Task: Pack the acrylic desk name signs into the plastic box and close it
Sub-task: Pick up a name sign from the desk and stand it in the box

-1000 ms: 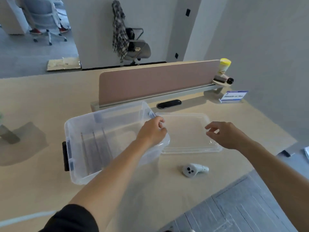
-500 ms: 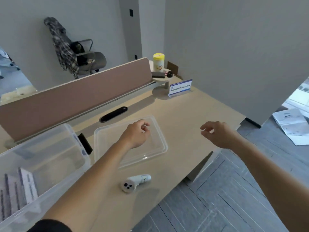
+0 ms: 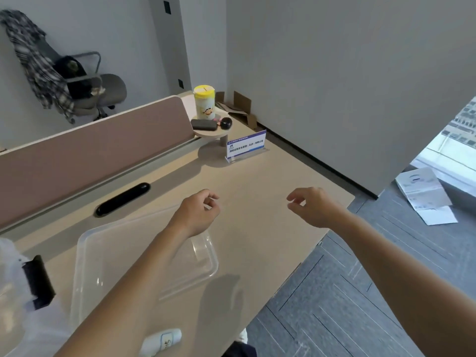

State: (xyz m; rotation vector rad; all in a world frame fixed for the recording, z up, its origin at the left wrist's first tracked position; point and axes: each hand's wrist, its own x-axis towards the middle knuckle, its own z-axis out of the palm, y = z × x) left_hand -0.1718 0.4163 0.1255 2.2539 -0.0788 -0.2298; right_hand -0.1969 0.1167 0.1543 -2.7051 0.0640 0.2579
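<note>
An acrylic desk name sign (image 3: 246,146) with a blue and white card stands upright at the far right of the desk, beside a small round shelf. The clear plastic box (image 3: 15,287) shows only at the left edge, with its black latch (image 3: 38,282). Its clear lid (image 3: 108,256) lies flat on the desk under my left forearm. My left hand (image 3: 198,215) hovers past the lid's far corner, fingers loosely curled, holding nothing. My right hand (image 3: 313,207) hovers over bare desk near the right edge, also empty with fingers apart.
A pink divider panel (image 3: 90,153) runs along the desk's back. The round shelf (image 3: 210,132) carries a yellow-capped canister (image 3: 204,103) and dark items. A white handheld device (image 3: 161,341) lies near the front edge. The desk ends right of my right hand; papers (image 3: 425,194) lie on the floor.
The view has swung right, so the box slid to the left edge and the name sign came closer. Both hands moved forward off the lid toward the sign.
</note>
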